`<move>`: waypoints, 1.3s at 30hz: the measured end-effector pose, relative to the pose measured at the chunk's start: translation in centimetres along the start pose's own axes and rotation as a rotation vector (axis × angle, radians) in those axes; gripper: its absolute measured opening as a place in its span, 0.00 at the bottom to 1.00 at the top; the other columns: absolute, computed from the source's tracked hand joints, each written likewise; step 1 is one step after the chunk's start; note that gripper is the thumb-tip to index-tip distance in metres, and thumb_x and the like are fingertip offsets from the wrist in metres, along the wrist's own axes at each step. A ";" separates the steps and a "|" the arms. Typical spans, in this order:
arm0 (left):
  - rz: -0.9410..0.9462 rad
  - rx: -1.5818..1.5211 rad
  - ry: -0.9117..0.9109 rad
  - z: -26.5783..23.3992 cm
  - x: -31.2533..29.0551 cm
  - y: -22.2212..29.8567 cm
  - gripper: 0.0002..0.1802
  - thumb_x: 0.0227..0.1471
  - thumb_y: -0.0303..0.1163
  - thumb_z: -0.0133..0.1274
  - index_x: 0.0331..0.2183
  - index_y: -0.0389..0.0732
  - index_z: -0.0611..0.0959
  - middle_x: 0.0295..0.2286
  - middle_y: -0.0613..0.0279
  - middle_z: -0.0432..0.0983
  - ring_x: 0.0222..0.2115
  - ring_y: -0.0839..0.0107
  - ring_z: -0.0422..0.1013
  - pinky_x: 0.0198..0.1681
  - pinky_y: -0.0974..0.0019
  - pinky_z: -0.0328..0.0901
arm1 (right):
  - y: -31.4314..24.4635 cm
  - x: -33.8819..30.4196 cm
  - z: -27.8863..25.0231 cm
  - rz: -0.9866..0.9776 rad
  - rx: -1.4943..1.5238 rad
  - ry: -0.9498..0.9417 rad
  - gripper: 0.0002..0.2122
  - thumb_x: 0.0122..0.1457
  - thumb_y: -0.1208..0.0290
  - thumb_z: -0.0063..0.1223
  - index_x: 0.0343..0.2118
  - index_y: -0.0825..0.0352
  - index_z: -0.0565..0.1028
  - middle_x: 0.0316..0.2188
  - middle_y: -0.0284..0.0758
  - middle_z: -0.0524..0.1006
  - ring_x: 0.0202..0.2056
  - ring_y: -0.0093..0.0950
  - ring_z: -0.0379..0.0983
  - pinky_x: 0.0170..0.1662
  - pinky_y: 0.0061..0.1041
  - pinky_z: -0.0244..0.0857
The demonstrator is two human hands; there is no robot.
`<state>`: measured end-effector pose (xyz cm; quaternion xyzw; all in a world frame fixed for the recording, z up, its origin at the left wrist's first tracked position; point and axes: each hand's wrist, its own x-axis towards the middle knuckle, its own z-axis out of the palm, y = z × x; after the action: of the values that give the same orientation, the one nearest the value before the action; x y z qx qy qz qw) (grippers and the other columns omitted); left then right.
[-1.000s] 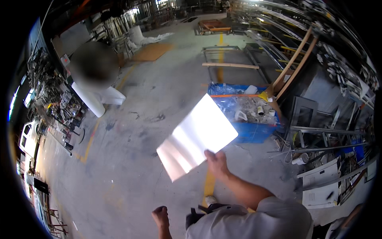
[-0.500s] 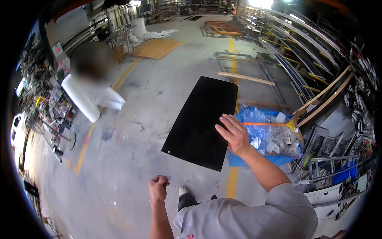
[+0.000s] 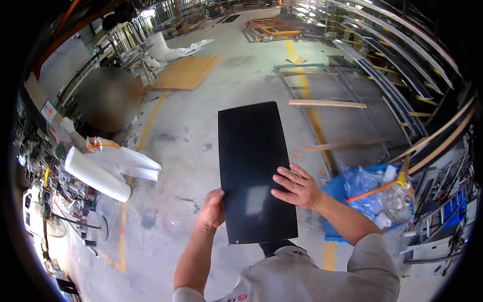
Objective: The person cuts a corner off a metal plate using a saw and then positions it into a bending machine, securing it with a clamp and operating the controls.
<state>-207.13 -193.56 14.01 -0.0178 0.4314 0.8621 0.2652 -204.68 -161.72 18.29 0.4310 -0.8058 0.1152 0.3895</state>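
Grey concrete floor [image 3: 166, 229], scuffed and stained, spreads through our crowded workshop, marked with yellow lines [image 3: 315, 126] that run toward the far end on the left and right. Racks of long profiles [image 3: 369, 63] fill the right side, and at the far end we see an orange frame [image 3: 278, 35]; left of it, brown cardboard [image 3: 188, 73] lies flat. Between our hands, above the floor in the near middle, is a glossy black panel [image 3: 254, 161]. Our left hand [image 3: 212, 211] is closed on its left edge; our right hand [image 3: 303, 192] lays its fingers over the face by the right edge, and we cannot tell whether it grips. Just to the right stands a blue bin [image 3: 332, 196], holding clear plastic [image 3: 362, 181] with an orange-handled tool [image 3: 372, 192] across it. Farther off, a wooden strip [image 3: 327, 103] lies across the right-hand yellow line. On the left, a white roll [image 3: 95, 173] lies with a loose end spread beside it.
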 end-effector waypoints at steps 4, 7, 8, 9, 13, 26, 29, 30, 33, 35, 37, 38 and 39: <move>0.045 0.082 0.061 -2.3 7.6 7.2 0.15 0.54 0.25 0.51 0.43 0.27 0.78 0.38 0.50 0.79 0.34 0.62 0.78 0.41 0.62 0.75 | 7.6 4.7 8.3 0.065 0.052 -0.071 0.16 0.58 0.71 0.50 0.49 0.53 0.77 0.57 0.37 0.71 0.61 0.35 0.63 0.63 0.42 0.56; 0.099 0.023 0.089 -4.8 13.2 12.7 0.14 0.53 0.24 0.52 0.42 0.27 0.78 0.38 0.51 0.79 0.37 0.61 0.78 0.43 0.60 0.74 | 15.3 9.0 14.0 0.243 -0.043 -0.016 0.18 0.56 0.74 0.51 0.51 0.59 0.75 0.56 0.41 0.72 0.59 0.36 0.65 0.61 0.44 0.58; 0.089 0.002 0.099 -5.7 14.9 14.6 0.15 0.52 0.23 0.53 0.42 0.27 0.78 0.38 0.51 0.79 0.39 0.60 0.77 0.46 0.58 0.73 | 18.6 10.3 15.8 0.332 -0.087 -0.005 0.18 0.56 0.75 0.52 0.51 0.65 0.73 0.52 0.46 0.73 0.56 0.40 0.68 0.58 0.44 0.61; 0.089 -0.002 0.114 -6.9 17.0 16.1 0.14 0.52 0.24 0.56 0.41 0.28 0.79 0.39 0.52 0.79 0.40 0.60 0.77 0.48 0.57 0.72 | 21.3 12.1 17.4 0.483 0.031 0.054 0.17 0.57 0.75 0.52 0.51 0.66 0.73 0.50 0.47 0.73 0.53 0.41 0.69 0.55 0.43 0.63; 0.134 -0.115 -0.107 -16.5 26.2 19.2 0.14 0.49 0.25 0.60 0.40 0.31 0.82 0.40 0.52 0.79 0.41 0.59 0.77 0.48 0.56 0.72 | 31.8 20.5 24.6 1.035 0.792 0.216 0.15 0.66 0.66 0.47 0.47 0.73 0.72 0.39 0.44 0.78 0.38 0.35 0.76 0.42 0.32 0.71; 0.167 -0.157 -0.118 -28.4 61.2 42.0 0.15 0.48 0.19 0.56 0.41 0.30 0.83 0.42 0.52 0.80 0.44 0.59 0.75 0.53 0.56 0.68 | 59.5 48.9 45.3 1.018 1.390 0.293 0.07 0.62 0.74 0.54 0.39 0.71 0.79 0.28 0.31 0.78 0.29 0.20 0.74 0.33 0.21 0.71; 0.133 -0.142 -0.121 -30.3 68.9 47.0 0.17 0.45 0.20 0.57 0.41 0.29 0.83 0.41 0.52 0.80 0.45 0.59 0.75 0.53 0.57 0.67 | 66.3 52.4 48.5 1.009 1.378 0.365 0.07 0.61 0.74 0.55 0.39 0.71 0.79 0.27 0.31 0.77 0.29 0.21 0.74 0.32 0.21 0.70; 0.126 -0.129 -0.134 -31.1 71.7 48.8 0.17 0.45 0.20 0.57 0.41 0.29 0.83 0.41 0.52 0.80 0.45 0.59 0.75 0.54 0.58 0.66 | 68.7 53.3 49.7 0.999 1.366 0.383 0.07 0.61 0.74 0.55 0.39 0.71 0.79 0.27 0.31 0.77 0.29 0.21 0.74 0.32 0.21 0.70; 0.105 -0.095 -0.140 -33.6 80.3 52.6 0.18 0.43 0.19 0.56 0.41 0.28 0.82 0.42 0.52 0.80 0.45 0.59 0.75 0.54 0.58 0.66 | 76.3 55.5 53.9 1.013 1.416 0.423 0.08 0.60 0.73 0.57 0.39 0.72 0.79 0.28 0.31 0.77 0.29 0.20 0.74 0.31 0.21 0.70; 0.100 -0.074 -0.099 -34.9 86.3 54.4 0.19 0.42 0.19 0.55 0.41 0.27 0.82 0.42 0.51 0.80 0.45 0.59 0.75 0.54 0.59 0.65 | 81.9 55.9 57.7 1.023 1.457 0.400 0.08 0.60 0.73 0.56 0.39 0.72 0.79 0.29 0.34 0.79 0.30 0.23 0.75 0.33 0.23 0.70; 0.134 -0.069 -0.122 -36.8 93.2 56.0 0.18 0.42 0.18 0.54 0.40 0.27 0.82 0.41 0.52 0.80 0.44 0.60 0.75 0.53 0.60 0.65 | 87.9 56.3 61.4 1.046 1.507 0.369 0.09 0.60 0.73 0.56 0.40 0.72 0.78 0.30 0.35 0.79 0.30 0.25 0.76 0.33 0.24 0.71; 0.158 -0.063 -0.127 -36.7 96.2 57.8 0.18 0.42 0.18 0.54 0.39 0.27 0.83 0.41 0.52 0.80 0.44 0.60 0.76 0.53 0.60 0.65 | 91.4 57.1 62.8 1.059 1.543 0.353 0.09 0.60 0.73 0.56 0.40 0.72 0.78 0.30 0.35 0.79 0.30 0.26 0.76 0.33 0.24 0.71; 0.163 -0.026 -0.071 -36.4 98.6 59.2 0.17 0.42 0.18 0.54 0.39 0.28 0.83 0.41 0.53 0.80 0.43 0.60 0.75 0.53 0.60 0.65 | 94.7 57.9 64.2 1.069 1.578 0.335 0.09 0.60 0.73 0.56 0.40 0.72 0.78 0.30 0.35 0.80 0.30 0.26 0.76 0.33 0.25 0.71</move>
<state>-327.01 -206.25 9.06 0.0446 0.4104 0.8865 0.2092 -331.68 -173.18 31.55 0.1230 -0.5202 0.8451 -0.0062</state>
